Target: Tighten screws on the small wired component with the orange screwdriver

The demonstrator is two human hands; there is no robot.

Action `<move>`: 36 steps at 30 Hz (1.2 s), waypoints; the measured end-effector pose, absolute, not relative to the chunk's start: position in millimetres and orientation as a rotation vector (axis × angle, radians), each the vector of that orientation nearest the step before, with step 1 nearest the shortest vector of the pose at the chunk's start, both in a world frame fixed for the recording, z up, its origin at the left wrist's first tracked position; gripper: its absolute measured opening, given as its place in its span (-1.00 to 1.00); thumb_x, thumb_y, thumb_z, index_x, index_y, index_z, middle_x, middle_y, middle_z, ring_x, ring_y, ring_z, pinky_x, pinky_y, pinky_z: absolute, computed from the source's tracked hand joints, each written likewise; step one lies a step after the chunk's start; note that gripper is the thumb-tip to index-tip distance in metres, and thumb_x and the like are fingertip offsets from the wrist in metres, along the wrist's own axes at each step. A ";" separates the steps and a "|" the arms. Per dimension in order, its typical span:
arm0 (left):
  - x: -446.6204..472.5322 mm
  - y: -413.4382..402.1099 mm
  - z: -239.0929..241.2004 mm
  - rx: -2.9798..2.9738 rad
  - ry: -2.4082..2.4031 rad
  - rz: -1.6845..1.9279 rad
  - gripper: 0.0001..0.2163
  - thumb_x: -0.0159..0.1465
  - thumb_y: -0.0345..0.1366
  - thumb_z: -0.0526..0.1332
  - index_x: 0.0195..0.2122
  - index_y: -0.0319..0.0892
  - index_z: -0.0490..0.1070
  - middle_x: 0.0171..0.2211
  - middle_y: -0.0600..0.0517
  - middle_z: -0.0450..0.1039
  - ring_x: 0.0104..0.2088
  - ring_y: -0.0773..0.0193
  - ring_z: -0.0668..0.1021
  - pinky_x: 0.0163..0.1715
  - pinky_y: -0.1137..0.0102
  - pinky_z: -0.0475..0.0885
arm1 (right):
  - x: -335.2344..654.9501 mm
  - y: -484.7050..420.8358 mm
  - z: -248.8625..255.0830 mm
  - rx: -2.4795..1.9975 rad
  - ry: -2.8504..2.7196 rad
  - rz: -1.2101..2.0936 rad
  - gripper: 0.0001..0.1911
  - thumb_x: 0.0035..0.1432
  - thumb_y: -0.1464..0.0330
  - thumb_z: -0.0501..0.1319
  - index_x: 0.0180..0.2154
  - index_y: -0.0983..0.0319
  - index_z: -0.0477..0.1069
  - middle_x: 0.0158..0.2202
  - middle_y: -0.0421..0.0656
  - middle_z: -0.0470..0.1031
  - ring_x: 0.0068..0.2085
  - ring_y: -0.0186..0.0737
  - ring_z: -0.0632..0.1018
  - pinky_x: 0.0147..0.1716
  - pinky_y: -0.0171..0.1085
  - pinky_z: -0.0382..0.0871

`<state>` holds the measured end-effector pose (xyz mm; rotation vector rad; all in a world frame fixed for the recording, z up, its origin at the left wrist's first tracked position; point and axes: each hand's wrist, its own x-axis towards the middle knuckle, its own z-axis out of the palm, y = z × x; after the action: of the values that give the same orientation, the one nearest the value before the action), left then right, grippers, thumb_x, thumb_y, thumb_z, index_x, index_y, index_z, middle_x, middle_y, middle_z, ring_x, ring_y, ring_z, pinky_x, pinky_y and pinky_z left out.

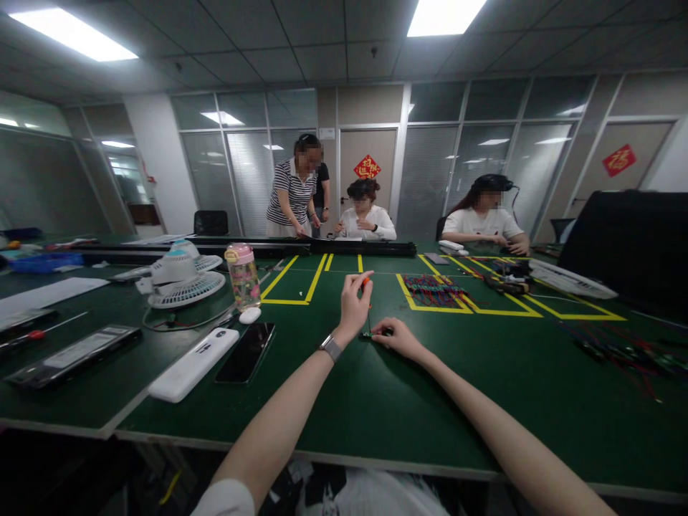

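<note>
Upright in my left hand point(353, 304) is a screwdriver point(367, 283) with an orange handle; my fingers are closed around it. Its thin shaft points down to a small green circuit board point(366, 335) on the table. My right hand point(396, 338) lies low beside the board, thumb and fingertips pinching its right side. Whether the screwdriver's tip touches a screw is too small to tell.
The green table point(333, 401) carries a black phone point(246, 352), a white power bank point(194, 364), a pink-lidded bottle point(243, 276) and a fan point(185, 279) on the left. Wired boards point(435, 292) lie right, inside yellow tape. Several people are across the table.
</note>
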<state>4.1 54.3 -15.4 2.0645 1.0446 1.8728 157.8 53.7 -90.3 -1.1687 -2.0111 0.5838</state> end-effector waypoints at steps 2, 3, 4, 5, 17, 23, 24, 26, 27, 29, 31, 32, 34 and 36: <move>4.0 55.0 -15.6 2.060 0.988 1.854 -0.70 0.37 -0.31 -0.04 0.03 -0.13 0.37 -0.11 -0.05 0.39 -0.09 0.27 0.46 -0.04 0.37 0.33 | 158.3 54.7 -91.5 -1.172 -2.013 0.575 -0.83 -0.05 0.34 0.28 -0.36 0.27 0.55 -0.43 -0.15 0.51 -0.34 -0.22 0.49 -0.27 -0.26 0.35; 4.1 55.6 -15.9 2.056 0.965 1.847 -0.69 0.37 -0.32 -0.07 0.05 -0.13 0.35 -0.08 -0.05 0.40 -0.05 0.27 0.45 -0.01 0.36 0.32 | 158.6 55.1 -91.9 -1.172 -2.016 0.568 -0.83 -0.04 0.34 0.28 -0.36 0.26 0.55 -0.43 -0.15 0.51 -0.34 -0.22 0.49 -0.27 -0.26 0.35; 4.1 56.3 -16.3 2.052 0.950 1.844 -0.68 0.38 -0.33 -0.08 0.07 -0.13 0.34 -0.06 -0.06 0.40 -0.03 0.27 0.44 0.01 0.35 0.31 | 159.0 55.4 -92.1 -1.170 -2.020 0.562 -0.83 -0.04 0.33 0.28 -0.36 0.26 0.55 -0.42 -0.15 0.51 -0.34 -0.22 0.49 -0.26 -0.26 0.35; 4.2 56.9 -16.6 2.046 0.946 1.845 -0.68 0.38 -0.34 -0.08 0.08 -0.14 0.33 -0.05 -0.06 0.41 -0.02 0.27 0.44 0.01 0.35 0.30 | 159.3 55.6 -92.2 -1.168 -2.025 0.558 -0.83 -0.04 0.32 0.28 -0.36 0.26 0.55 -0.42 -0.15 0.51 -0.33 -0.21 0.49 -0.26 -0.25 0.35; 4.4 52.8 -14.7 2.032 0.989 1.840 -0.70 0.36 -0.32 -0.04 0.05 -0.13 0.36 -0.10 -0.05 0.43 -0.10 0.27 0.47 -0.06 0.37 0.34 | 157.6 54.5 -91.1 -1.176 -2.012 0.569 -0.83 -0.05 0.34 0.28 -0.37 0.28 0.55 -0.42 -0.13 0.50 -0.35 -0.21 0.49 -0.27 -0.25 0.35; 4.3 54.5 -14.8 2.000 1.001 1.819 -0.69 0.36 -0.34 -0.05 0.05 -0.18 0.35 -0.10 -0.07 0.46 -0.07 0.27 0.48 -0.04 0.37 0.33 | 157.2 52.4 -87.6 -1.167 -2.033 0.567 -0.82 -0.04 0.34 0.27 -0.37 0.28 0.55 -0.42 -0.12 0.52 -0.35 -0.20 0.50 -0.28 -0.24 0.35; 4.1 54.3 -14.7 2.000 1.002 1.819 -0.69 0.36 -0.35 -0.05 0.05 -0.18 0.35 -0.09 -0.07 0.46 -0.07 0.27 0.48 -0.03 0.37 0.33 | 157.3 52.4 -87.6 -1.164 -2.033 0.561 -0.83 -0.04 0.34 0.27 -0.37 0.28 0.55 -0.42 -0.12 0.52 -0.35 -0.20 0.50 -0.27 -0.24 0.35; 3.8 53.9 -14.7 2.000 1.004 1.815 -0.69 0.36 -0.35 -0.05 0.06 -0.16 0.34 -0.09 -0.06 0.46 -0.07 0.27 0.47 -0.03 0.36 0.33 | 157.5 52.6 -87.7 -1.165 -2.033 0.551 -0.83 -0.04 0.34 0.28 -0.37 0.27 0.56 -0.42 -0.13 0.52 -0.34 -0.20 0.50 -0.26 -0.24 0.35; 3.7 53.8 -14.7 2.000 1.001 1.813 -0.68 0.36 -0.36 -0.05 0.07 -0.15 0.34 -0.08 -0.06 0.45 -0.07 0.27 0.47 -0.03 0.36 0.32 | 157.6 52.7 -87.8 -1.166 -2.034 0.549 -0.84 -0.04 0.34 0.28 -0.37 0.27 0.56 -0.42 -0.13 0.52 -0.34 -0.20 0.50 -0.26 -0.24 0.35; 3.8 53.9 -14.9 2.000 0.984 1.816 -0.67 0.35 -0.38 -0.05 0.08 -0.13 0.33 -0.08 -0.05 0.45 -0.07 0.27 0.47 -0.03 0.36 0.32 | 157.7 53.1 -88.0 -1.168 -2.037 0.552 -0.85 -0.04 0.34 0.28 -0.38 0.26 0.56 -0.43 -0.13 0.52 -0.34 -0.20 0.50 -0.27 -0.24 0.36; 4.1 54.1 -15.2 2.003 0.982 1.833 -0.67 0.35 -0.38 -0.04 0.08 -0.13 0.34 -0.11 -0.05 0.44 -0.11 0.27 0.47 -0.06 0.37 0.34 | 157.7 53.2 -88.0 -1.165 -2.040 0.552 -0.85 -0.04 0.34 0.28 -0.38 0.25 0.56 -0.43 -0.13 0.52 -0.35 -0.20 0.49 -0.27 -0.24 0.36; 4.2 54.0 -15.3 2.007 0.995 1.844 -0.68 0.34 -0.37 -0.02 0.08 -0.13 0.34 -0.14 -0.04 0.43 -0.14 0.28 0.48 -0.09 0.37 0.35 | 157.8 53.1 -88.1 -1.161 -2.041 0.549 -0.85 -0.04 0.34 0.28 -0.38 0.25 0.56 -0.43 -0.13 0.52 -0.34 -0.20 0.49 -0.27 -0.24 0.36; 4.4 53.4 -15.3 2.021 1.040 1.861 -0.70 0.32 -0.34 0.04 0.05 -0.12 0.37 -0.21 -0.02 0.40 -0.22 0.29 0.47 -0.14 0.39 0.36 | 158.0 53.1 -88.2 -1.159 -2.042 0.550 -0.85 -0.04 0.34 0.28 -0.38 0.25 0.55 -0.42 -0.14 0.52 -0.34 -0.20 0.49 -0.28 -0.24 0.36; 4.4 52.4 -15.2 2.037 1.076 1.871 -0.73 0.30 -0.31 0.10 0.00 -0.10 0.41 -0.25 0.00 0.36 -0.25 0.29 0.45 -0.16 0.39 0.36 | 158.1 53.3 -88.6 -1.159 -2.041 0.557 -0.85 -0.03 0.33 0.28 -0.37 0.24 0.55 -0.43 -0.14 0.51 -0.35 -0.21 0.49 -0.29 -0.25 0.36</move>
<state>4.4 52.4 -15.2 2.0373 1.0763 1.8710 158.1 53.3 -88.6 -1.1592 -2.0407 0.5572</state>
